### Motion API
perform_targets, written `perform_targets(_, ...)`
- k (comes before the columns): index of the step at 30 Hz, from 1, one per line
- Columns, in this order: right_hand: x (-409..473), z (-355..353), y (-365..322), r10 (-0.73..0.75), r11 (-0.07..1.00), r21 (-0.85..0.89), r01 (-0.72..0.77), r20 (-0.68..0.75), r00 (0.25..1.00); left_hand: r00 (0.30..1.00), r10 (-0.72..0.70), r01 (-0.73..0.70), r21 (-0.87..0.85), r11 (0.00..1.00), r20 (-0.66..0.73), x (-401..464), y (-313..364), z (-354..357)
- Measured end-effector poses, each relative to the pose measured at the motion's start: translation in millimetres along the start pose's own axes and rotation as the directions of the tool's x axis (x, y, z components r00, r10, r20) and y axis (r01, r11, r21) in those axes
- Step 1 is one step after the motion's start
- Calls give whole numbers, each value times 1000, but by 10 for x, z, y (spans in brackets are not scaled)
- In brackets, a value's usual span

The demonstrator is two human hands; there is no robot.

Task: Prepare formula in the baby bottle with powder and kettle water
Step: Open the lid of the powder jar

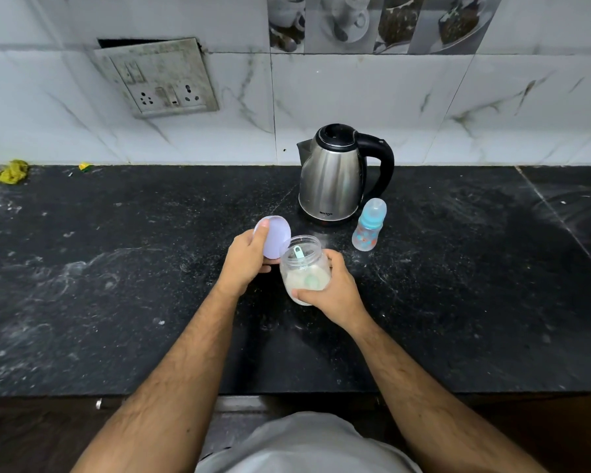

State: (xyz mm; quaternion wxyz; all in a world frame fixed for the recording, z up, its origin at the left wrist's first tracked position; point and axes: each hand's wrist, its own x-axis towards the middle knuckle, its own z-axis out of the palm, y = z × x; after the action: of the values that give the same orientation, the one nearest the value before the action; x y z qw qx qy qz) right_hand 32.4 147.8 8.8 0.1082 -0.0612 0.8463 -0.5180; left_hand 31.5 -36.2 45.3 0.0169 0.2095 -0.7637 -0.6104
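Observation:
My right hand [335, 295] grips a clear plastic jar [304, 268] of white powder, held open above the black counter. A light green scoop [300, 256] stands inside the jar. My left hand [246, 261] holds the jar's lilac lid [275, 237], tilted up just left of the jar's mouth. Behind, a steel kettle [335, 179] with a black handle stands near the wall. To the kettle's right stands the baby bottle [369, 225], with a blue collar and its clear cap on.
The black stone counter [116, 285] stretches wide on both sides, dusty in places. A yellow-green rag [11, 171] and a small yellow scrap [85, 166] lie at the back left by the tiled wall. A wall socket plate [161, 80] sits above.

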Motion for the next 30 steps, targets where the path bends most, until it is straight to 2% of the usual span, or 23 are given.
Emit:
perform_targets(4,56,25,-1,-2,1000,-17,2,0,1000,987,-156,145,-192,971,-43,109,-170,-140)
perform_targets(8,125,49,34,2,997,-81,-5,-31,1000,939,-276,239,-184,953,-207,337,-445,-335)
perform_targets(12,176,69,51,8,994,-107,-11,-33,999,884,-297,318,-2,948,-361,546,-700,-541)
perform_targets(17,223,103,63,2,992,-123,-5,-26,1000,858,-330,402,116,908,-394,695,-852,-643)
perform_targets(23,275,113,68,1,996,-93,-4,-31,1000,824,-281,477,336,812,-491,659,-877,-719)
perform_targets(26,275,127,63,-12,997,-74,10,-30,999,825,-256,480,386,788,-503,656,-894,-736)
perform_targets(30,277,169,53,-10,997,-82,9,-12,1000,842,-184,421,403,812,-508,636,-908,-735)
